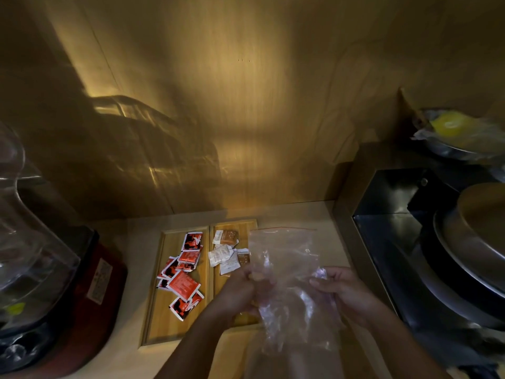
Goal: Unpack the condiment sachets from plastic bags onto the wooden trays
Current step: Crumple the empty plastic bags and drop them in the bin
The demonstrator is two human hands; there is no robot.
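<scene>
Holding the clear zip bag [284,272] with your left hand [240,291] and right hand [341,291] pinched shut on its sides, you hover over the right wooden tray [243,228]; white and brown sachets [225,255] lie at its far end; shaking may spill stragglers past the rim.

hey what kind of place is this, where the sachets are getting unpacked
Probably a café or buffet service counter. Red condiment sachets lie sorted on a shallow wooden tray, a clear-domed appliance with a red base stands at left, and stacked round metal pans at right.
</scene>
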